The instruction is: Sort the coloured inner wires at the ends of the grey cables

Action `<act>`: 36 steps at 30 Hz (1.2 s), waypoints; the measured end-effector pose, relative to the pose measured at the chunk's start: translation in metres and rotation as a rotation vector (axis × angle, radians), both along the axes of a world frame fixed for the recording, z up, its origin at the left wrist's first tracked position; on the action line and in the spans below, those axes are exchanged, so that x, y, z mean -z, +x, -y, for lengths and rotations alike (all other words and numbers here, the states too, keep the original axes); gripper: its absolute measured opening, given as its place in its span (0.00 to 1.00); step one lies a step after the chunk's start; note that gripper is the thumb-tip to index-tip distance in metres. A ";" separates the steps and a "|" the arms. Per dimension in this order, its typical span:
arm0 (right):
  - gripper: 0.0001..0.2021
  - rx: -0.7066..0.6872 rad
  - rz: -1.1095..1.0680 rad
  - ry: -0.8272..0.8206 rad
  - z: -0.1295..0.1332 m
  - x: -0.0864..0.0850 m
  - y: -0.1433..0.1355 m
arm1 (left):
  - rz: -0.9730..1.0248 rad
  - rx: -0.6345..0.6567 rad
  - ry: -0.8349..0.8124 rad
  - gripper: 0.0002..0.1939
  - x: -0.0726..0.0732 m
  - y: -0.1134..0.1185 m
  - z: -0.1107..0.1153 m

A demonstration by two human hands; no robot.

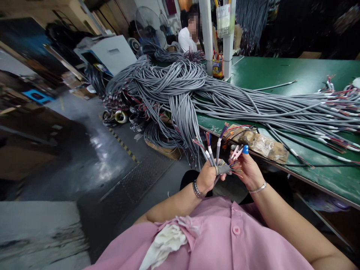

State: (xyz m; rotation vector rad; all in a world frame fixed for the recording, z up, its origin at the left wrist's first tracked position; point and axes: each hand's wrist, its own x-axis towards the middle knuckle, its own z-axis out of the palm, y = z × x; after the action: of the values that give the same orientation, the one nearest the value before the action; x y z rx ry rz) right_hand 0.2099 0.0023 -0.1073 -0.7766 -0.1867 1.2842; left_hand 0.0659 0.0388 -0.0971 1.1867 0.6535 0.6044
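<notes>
Gripping several grey cables (218, 152) in a closed fist, the left hand (208, 177) is holding them just above the pink shirt (219, 232), in front of the person's chest. Three of the ends are pointing up past the fist, showing white collars and coloured strands, while another thick grey end is pointing toward the right hand (250, 170), its thin wires (236, 169) fanning out. That hand, wearing a blue cap (245, 149) on its thumb, is pinching a small pink object (236, 153) narrowly; what exactly it is, I cannot tell. Its fingers are hovering just beside the fanned wires, but whether they are touching them is unclear.

Just beyond the hands, a wooden block (271, 147) is resting at the near edge of the green table (284, 71). Farther in, a big heap of grey cable (174, 75) is lying across the tabletop and draping over its edge toward the floor, with long lengths stretching off to the right side. Behind it a white post (206, 33) is standing beside a bright packet (217, 65). Farther back, a person in white (186, 39) is sitting near a large fan (150, 26).
</notes>
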 end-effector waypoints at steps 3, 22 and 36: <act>0.19 -0.015 0.013 0.014 0.000 0.001 0.000 | -0.008 -0.003 0.006 0.18 0.001 -0.001 0.000; 0.21 -0.077 -0.038 0.033 0.006 0.004 0.002 | 0.032 0.008 0.017 0.17 -0.002 -0.004 0.007; 0.22 0.047 0.294 0.002 0.010 0.010 0.001 | 0.071 -0.129 0.074 0.18 0.001 0.002 0.012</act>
State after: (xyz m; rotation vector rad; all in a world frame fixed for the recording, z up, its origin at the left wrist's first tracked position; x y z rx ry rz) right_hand 0.2112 -0.0072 -0.1174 -0.9615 -0.4030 1.1212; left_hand 0.0680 0.0268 -0.0980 1.1930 0.6556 0.7815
